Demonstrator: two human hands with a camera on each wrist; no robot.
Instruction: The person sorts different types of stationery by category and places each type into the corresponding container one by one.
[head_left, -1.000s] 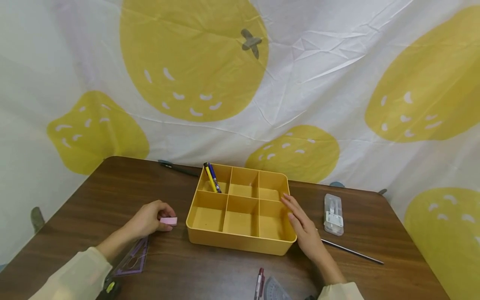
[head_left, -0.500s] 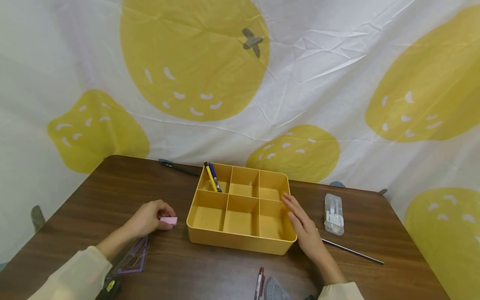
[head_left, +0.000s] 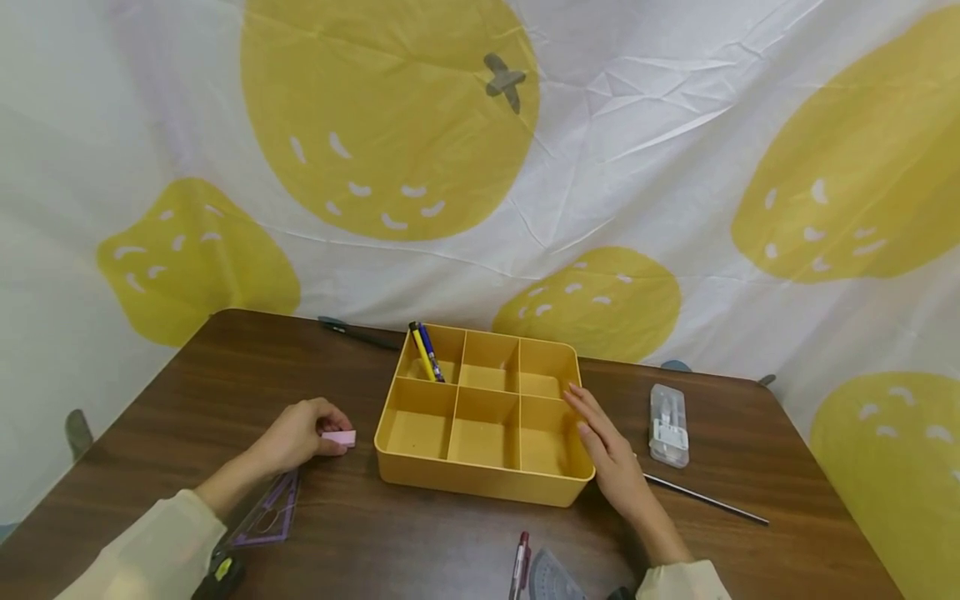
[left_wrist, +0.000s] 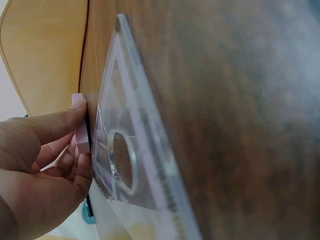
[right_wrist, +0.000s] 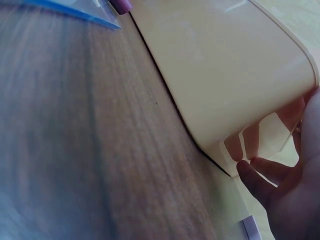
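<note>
My left hand pinches a small pink eraser between thumb and fingers, left of the yellow organizer box. In the left wrist view the eraser is close over the table, beside a clear triangular set square. The box has six... several compartments; a yellow pen and a blue pen lean in its back left one. My right hand rests against the box's right side with fingers extended, the fingertips at its rim. In the right wrist view those fingers lie along the box's outer wall.
Right of the box lie a clear plastic case and a thin dark rod. Nearer the front are a dark red pen and a grey clear protractor. A lemon-print cloth hangs behind the brown table.
</note>
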